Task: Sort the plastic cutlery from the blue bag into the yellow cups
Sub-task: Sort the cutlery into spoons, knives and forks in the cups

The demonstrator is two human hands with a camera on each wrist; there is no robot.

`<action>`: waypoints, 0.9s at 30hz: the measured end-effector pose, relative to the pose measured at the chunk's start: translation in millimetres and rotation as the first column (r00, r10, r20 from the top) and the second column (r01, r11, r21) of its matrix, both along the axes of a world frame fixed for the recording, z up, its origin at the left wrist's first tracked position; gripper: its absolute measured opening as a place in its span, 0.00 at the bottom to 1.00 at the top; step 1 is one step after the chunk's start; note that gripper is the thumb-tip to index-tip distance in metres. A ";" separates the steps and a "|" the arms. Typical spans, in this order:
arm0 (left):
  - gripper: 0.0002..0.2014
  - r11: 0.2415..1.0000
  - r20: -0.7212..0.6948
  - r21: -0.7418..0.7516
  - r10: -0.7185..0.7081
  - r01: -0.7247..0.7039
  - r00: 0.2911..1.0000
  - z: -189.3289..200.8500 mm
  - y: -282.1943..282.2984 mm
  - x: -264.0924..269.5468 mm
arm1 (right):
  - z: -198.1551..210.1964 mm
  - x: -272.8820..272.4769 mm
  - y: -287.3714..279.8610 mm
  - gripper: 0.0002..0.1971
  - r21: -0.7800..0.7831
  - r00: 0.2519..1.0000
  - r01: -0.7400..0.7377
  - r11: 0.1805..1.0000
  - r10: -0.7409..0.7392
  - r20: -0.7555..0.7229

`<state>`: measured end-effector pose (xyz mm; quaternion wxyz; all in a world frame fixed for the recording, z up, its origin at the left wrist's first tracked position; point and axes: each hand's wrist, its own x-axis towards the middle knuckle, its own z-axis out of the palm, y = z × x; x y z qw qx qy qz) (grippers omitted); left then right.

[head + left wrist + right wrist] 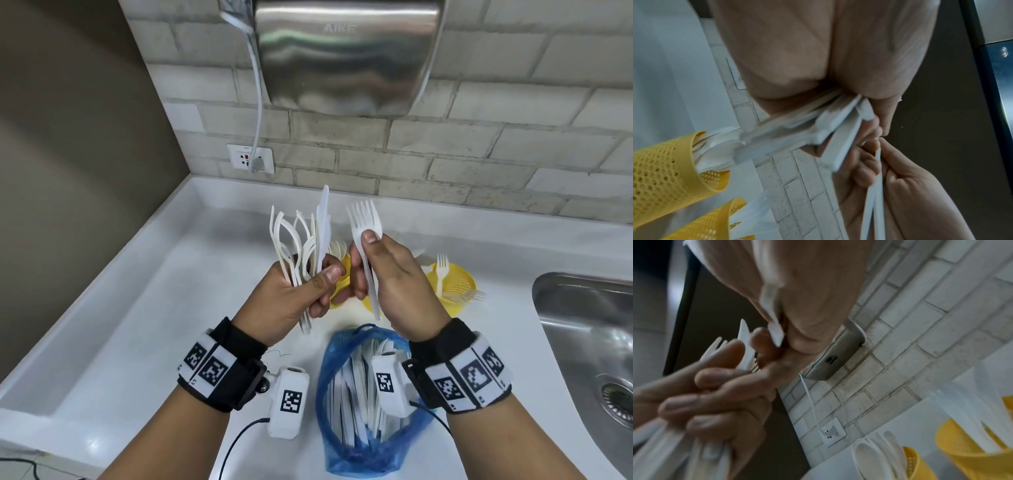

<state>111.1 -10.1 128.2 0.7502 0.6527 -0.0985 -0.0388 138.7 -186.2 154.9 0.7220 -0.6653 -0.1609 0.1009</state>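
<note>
My left hand (323, 279) grips a mixed bundle of white plastic cutlery (301, 240) upright above the counter; its handles (838, 129) fan out below the palm. Close beside it, my right hand (363, 263) pinches a few white forks (364, 219), thumb on their necks. The blue bag (359, 442) lies open near the counter's front and holds more cutlery. Behind the hands stand the yellow cups: one with spoons (342, 274), one with forks (457, 286), and a middle one (368, 303) mostly hidden. Cups with spoons (663, 170) (916, 465) also show in the wrist views.
A steel sink (589, 342) sits at the right. A metal hand dryer (346, 54) hangs on the brick wall, its cord running to a socket (250, 159). The white counter (154, 308) has a raised edge at the left and back.
</note>
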 end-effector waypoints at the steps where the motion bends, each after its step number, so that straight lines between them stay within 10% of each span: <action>1: 0.10 1.000 -0.007 -0.013 0.001 -0.001 1.000 0.0 -0.4 -0.3 | -0.6 -0.3 -0.3 0.24 -0.087 0.998 0.040 0.995 -0.035 0.059; 14: 0.11 0.972 0.114 0.020 0.229 -0.233 0.967 2.4 -1.4 8.3 | -8.2 -12.6 13.9 0.23 -0.215 0.992 -0.057 0.975 0.079 0.096; 27: 0.18 0.914 0.066 -0.322 -0.239 0.247 0.969 1.5 4.5 -2.6 | 24.0 -6.0 11.6 0.05 -0.030 0.966 0.060 0.998 -0.051 0.252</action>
